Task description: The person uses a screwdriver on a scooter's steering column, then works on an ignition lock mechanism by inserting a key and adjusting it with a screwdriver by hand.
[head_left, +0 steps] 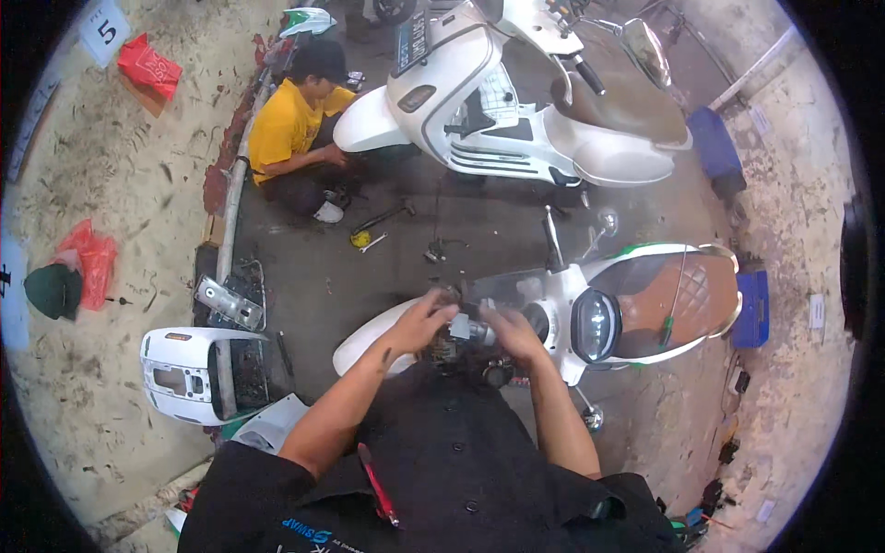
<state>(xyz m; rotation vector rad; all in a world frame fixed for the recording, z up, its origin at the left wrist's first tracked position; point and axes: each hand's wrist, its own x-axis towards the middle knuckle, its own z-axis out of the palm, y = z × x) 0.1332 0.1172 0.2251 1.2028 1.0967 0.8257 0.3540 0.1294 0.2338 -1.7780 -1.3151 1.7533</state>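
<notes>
As visible: two hands (466,324), two scooters (636,300)

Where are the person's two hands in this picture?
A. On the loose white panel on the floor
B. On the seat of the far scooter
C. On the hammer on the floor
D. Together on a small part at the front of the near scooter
D: the left hand and right hand meet on a small grey part at the front of the near scooter, beside its headlight.
</notes>
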